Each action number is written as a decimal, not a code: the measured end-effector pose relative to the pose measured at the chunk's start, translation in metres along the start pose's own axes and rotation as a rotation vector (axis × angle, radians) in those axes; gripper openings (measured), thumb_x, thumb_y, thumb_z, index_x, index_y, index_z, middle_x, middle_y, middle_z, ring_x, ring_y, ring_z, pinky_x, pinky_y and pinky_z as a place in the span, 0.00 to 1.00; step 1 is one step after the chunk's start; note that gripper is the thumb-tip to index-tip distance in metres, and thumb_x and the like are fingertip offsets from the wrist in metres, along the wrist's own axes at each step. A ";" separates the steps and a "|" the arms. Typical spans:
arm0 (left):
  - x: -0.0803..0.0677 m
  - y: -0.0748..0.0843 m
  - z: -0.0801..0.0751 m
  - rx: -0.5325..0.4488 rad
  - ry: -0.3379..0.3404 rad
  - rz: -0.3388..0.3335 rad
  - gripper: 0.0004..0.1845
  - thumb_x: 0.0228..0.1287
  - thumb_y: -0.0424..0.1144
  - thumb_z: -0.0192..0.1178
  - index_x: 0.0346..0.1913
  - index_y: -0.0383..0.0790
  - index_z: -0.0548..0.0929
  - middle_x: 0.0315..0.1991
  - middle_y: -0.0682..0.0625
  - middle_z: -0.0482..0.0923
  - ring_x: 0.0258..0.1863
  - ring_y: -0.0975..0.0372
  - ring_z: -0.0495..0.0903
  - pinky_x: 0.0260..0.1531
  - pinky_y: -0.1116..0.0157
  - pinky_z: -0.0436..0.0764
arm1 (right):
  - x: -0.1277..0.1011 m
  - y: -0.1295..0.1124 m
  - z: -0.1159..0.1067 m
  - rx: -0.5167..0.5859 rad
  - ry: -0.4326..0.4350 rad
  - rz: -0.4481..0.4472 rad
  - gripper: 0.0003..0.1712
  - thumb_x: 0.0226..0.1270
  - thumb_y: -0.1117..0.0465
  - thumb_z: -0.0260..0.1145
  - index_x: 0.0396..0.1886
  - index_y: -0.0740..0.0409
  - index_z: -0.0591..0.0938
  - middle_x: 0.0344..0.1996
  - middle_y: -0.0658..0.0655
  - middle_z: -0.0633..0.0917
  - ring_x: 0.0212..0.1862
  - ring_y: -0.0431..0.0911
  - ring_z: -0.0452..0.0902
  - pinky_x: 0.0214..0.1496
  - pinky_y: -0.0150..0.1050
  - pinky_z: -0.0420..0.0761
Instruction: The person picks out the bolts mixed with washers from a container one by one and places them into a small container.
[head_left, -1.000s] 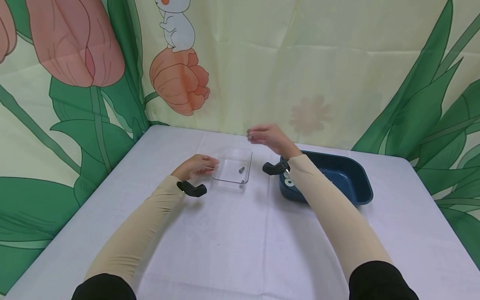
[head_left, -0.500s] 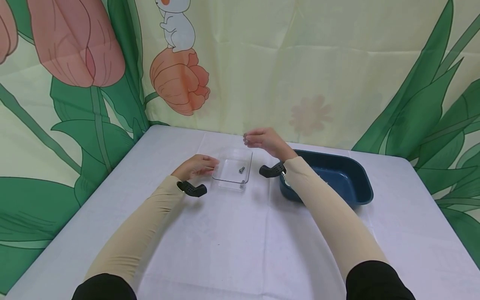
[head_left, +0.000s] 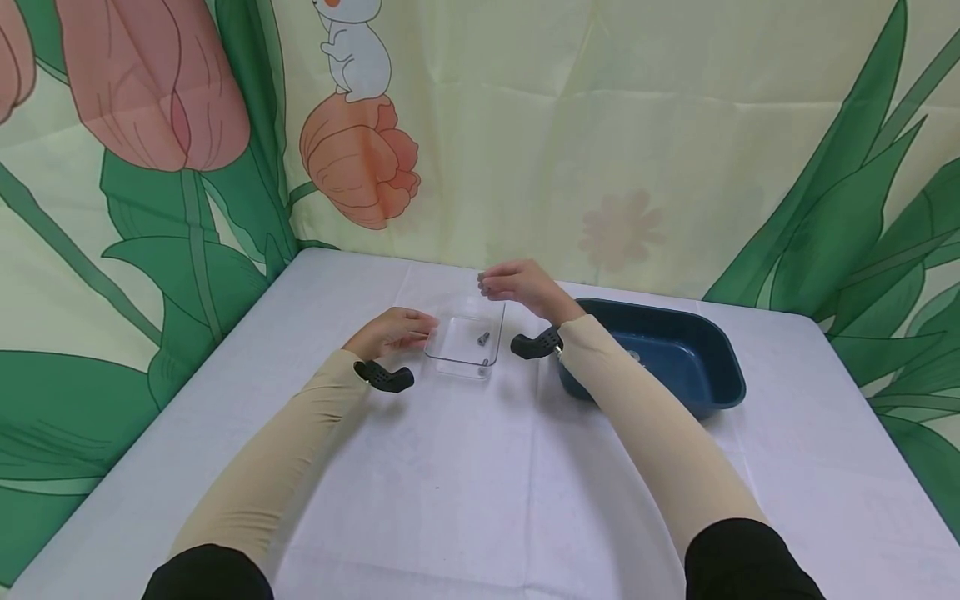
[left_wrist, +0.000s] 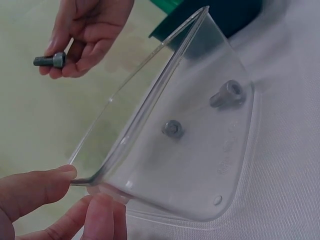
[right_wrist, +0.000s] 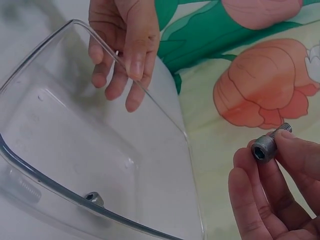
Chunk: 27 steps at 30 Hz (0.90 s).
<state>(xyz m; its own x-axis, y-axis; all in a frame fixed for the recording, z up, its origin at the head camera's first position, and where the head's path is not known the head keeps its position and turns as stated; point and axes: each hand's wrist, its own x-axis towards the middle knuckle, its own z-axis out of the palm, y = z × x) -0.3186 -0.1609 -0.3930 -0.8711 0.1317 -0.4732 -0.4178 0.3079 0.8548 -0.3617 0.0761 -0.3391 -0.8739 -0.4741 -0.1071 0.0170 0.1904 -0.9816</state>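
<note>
Holding a small grey socket-head bolt [right_wrist: 267,145] between thumb and fingertips, the right hand [head_left: 521,286] hangs above the far edge of a clear plastic tray [head_left: 467,342]. The fingers of this hand are curled around the bolt, and the hand does not touch the tray. In the left wrist view the same bolt [left_wrist: 50,60] shows in the pinch, lying about level, with its head toward the camera side.

The left hand [head_left: 392,332] rests on the white tablecloth [head_left: 465,483] at the left side of the tray. Its thumb and fingertips [left_wrist: 97,217] pinch the near corner of the tray rim, lightly curled.

One bolt [head_left: 483,339] lies on the tray floor, near the right wall. The left wrist view shows two bolt shapes there [left_wrist: 226,93]; I cannot tell if the second shape is another bolt or a reflection.

A dark blue basin [head_left: 697,367] stands on the cloth just right of the right forearm. A curtain with tulips [head_left: 360,158] hangs behind the table.
</note>
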 end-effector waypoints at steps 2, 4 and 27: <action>0.000 0.000 0.000 0.000 0.003 -0.002 0.24 0.67 0.38 0.56 0.63 0.32 0.69 0.63 0.40 0.69 0.55 0.56 0.71 0.64 0.60 0.69 | 0.000 0.000 0.001 -0.016 -0.007 0.000 0.18 0.67 0.70 0.58 0.54 0.75 0.75 0.52 0.70 0.79 0.40 0.41 0.80 0.59 0.42 0.77; 0.000 0.001 0.000 0.001 0.005 -0.004 0.24 0.67 0.38 0.56 0.63 0.32 0.69 0.62 0.40 0.69 0.55 0.56 0.71 0.64 0.60 0.69 | 0.001 0.001 0.001 -0.027 -0.012 0.003 0.18 0.67 0.69 0.58 0.55 0.75 0.75 0.52 0.70 0.78 0.40 0.41 0.81 0.59 0.42 0.77; -0.002 0.001 0.001 0.001 0.001 0.007 0.25 0.67 0.39 0.56 0.64 0.31 0.68 0.63 0.40 0.69 0.57 0.55 0.71 0.64 0.60 0.69 | -0.001 0.010 -0.003 -0.145 -0.066 0.065 0.17 0.66 0.68 0.59 0.53 0.71 0.76 0.52 0.65 0.79 0.53 0.53 0.77 0.62 0.44 0.75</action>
<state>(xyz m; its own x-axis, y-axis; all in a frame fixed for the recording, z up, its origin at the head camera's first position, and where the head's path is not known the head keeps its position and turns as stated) -0.3170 -0.1601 -0.3915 -0.8744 0.1326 -0.4668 -0.4114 0.3076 0.8580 -0.3619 0.0814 -0.3479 -0.8394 -0.5111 -0.1847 -0.0018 0.3425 -0.9395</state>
